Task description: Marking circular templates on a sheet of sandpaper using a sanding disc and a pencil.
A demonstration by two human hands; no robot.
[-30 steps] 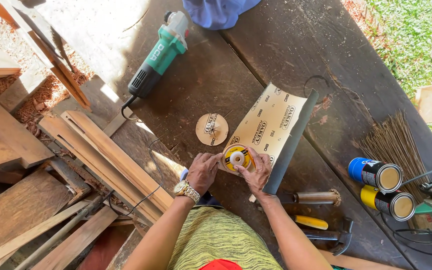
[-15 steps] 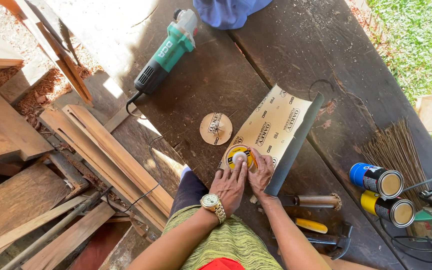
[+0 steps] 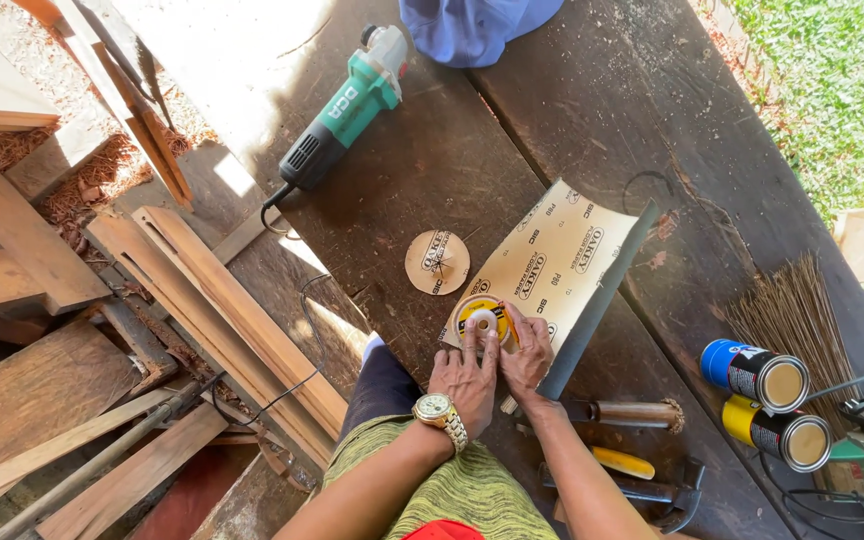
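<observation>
From the head camera we look straight down on a dark wooden workbench (image 3: 572, 120). Our left hand (image 3: 467, 380), with a gold wristwatch (image 3: 439, 411) on its wrist, lies flat with its fingers pressing on a yellow disc (image 3: 479, 318), and our right hand (image 3: 527, 352) curls in beside it, fingers on the disc's right edge. Both hands are pressing down on the disc rather than closed round it. The disc sits on the near corner of a tan sandpaper sheet (image 3: 557, 265), whose right edge curls up dark. Just left of the sheet lies a cut sandpaper circle (image 3: 437, 262), apart from our hands. Farther up the bench rests a green angle grinder (image 3: 344, 108), and beyond it a blue cloth (image 3: 472, 25). To the right we see two cans (image 3: 767, 400), one blue and one yellow, lying beside a bundle of thin sticks (image 3: 792, 310). Near our right forearm lies a wooden-handled tool (image 3: 627, 411). Loose planks (image 3: 222, 310) are stacked on the left.
</observation>
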